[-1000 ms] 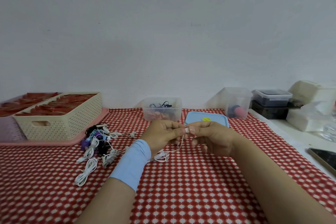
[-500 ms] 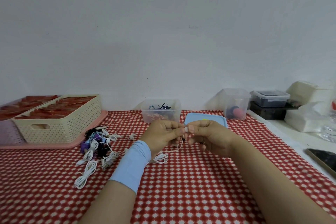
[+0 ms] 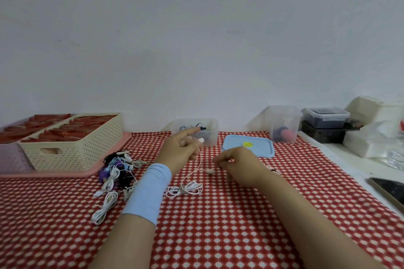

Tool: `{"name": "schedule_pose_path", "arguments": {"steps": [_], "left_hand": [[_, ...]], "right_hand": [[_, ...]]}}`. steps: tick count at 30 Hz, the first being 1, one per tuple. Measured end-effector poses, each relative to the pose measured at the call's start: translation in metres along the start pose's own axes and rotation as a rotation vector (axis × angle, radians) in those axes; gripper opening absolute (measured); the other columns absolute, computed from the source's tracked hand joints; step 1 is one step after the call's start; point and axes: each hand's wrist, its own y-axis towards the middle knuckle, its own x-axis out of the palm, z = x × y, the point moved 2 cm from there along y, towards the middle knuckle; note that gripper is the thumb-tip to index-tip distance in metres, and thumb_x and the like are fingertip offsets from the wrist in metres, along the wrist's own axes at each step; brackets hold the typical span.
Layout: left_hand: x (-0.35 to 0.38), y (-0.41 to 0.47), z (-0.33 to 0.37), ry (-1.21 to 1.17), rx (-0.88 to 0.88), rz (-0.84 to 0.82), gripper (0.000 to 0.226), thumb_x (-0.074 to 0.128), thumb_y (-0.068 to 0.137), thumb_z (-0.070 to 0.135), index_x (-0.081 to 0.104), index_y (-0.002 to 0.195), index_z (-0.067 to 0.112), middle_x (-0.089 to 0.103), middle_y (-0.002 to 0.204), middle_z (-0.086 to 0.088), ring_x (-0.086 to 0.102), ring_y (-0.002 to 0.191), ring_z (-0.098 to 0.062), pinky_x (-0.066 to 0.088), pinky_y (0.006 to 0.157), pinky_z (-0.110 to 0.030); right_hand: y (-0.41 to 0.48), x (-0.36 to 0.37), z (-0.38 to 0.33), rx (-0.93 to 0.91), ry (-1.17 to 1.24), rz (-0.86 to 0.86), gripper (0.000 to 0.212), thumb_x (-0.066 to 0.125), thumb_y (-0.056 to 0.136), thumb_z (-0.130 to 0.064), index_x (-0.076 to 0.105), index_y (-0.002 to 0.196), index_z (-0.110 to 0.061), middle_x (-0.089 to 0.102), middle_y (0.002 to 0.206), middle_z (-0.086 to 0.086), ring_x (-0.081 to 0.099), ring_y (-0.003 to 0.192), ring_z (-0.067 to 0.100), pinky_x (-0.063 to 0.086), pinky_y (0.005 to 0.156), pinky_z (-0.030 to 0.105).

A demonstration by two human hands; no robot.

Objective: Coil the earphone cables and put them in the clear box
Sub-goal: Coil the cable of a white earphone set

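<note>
The left hand (image 3: 183,148) pinches the plug end of the white earphone cable (image 3: 189,189), whose bundle lies on the table (image 3: 218,225). The right hand (image 3: 238,164) curls beside the cable; I cannot tell if it grips. It is better to wind loose, even loops before reaching for the clear box (image 3: 209,125).

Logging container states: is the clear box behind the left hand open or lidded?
Open. No lid on the clear box; a blue lid lies flat beside it.

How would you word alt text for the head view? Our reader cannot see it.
The left hand pinches one end of a white earphone cable, whose coiled rest lies on the checked tablecloth; the right hand curls beside it. Behind stand a clear box and blue lid; more earphones lie left.
</note>
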Motion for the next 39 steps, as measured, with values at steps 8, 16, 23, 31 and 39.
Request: {"name": "schedule_pose_path", "arguments": {"steps": [8,16,23,31,39], "left_hand": [[-0.025,-0.003,-0.010,0.062,-0.059,0.004,0.027,0.075,0.083,0.003,0.074,0.108,0.011,0.076,0.086,-0.006,0.074,0.075,-0.019,0.062,0.069,-0.030],[-0.022,-0.005,-0.012,0.141,-0.115,-0.026,0.021,0.078,0.079,0.002,0.071,0.098,0.010,0.074,0.071,-0.010,0.073,0.064,-0.024,0.061,0.061,-0.030],[-0.024,-0.007,-0.016,0.203,-0.099,-0.039,0.014,0.079,0.080,0.010,0.074,0.094,0.011,0.074,0.070,-0.007,0.073,0.064,-0.022,0.062,0.065,-0.034],[-0.018,-0.017,-0.013,0.551,-0.154,-0.247,0.041,0.057,0.095,0.043,0.059,0.134,0.030,0.058,0.139,0.004,0.055,0.124,-0.015,0.039,0.105,-0.032],[-0.029,-0.032,-0.003,0.830,-0.290,-0.532,0.042,0.077,0.079,0.044,0.068,0.116,0.027,0.065,0.110,0.009,0.059,0.103,-0.013,0.046,0.090,-0.028]], "right_hand": [[0.015,0.013,-0.023,-0.108,-0.403,-0.236,0.027,0.063,0.097,-0.024,0.072,0.121,-0.032,0.070,0.119,-0.008,0.062,0.103,0.013,0.049,0.091,0.029],[0.021,0.013,-0.027,-0.036,-0.362,-0.297,0.025,0.075,0.087,-0.031,0.074,0.112,-0.027,0.070,0.103,-0.009,0.062,0.092,0.010,0.049,0.080,0.022],[0.024,0.018,-0.029,-0.015,-0.387,-0.221,0.018,0.079,0.084,-0.027,0.079,0.102,-0.025,0.072,0.096,-0.008,0.064,0.090,0.010,0.048,0.078,0.022],[0.018,0.016,-0.034,-0.002,-0.437,-0.232,0.019,0.076,0.087,-0.031,0.078,0.105,-0.025,0.074,0.105,-0.004,0.062,0.089,0.010,0.049,0.080,0.025],[0.016,0.008,-0.045,-0.014,-0.466,-0.204,0.056,0.056,0.092,-0.013,0.052,0.144,-0.032,0.059,0.141,-0.005,0.054,0.128,0.016,0.044,0.107,0.034]]}}
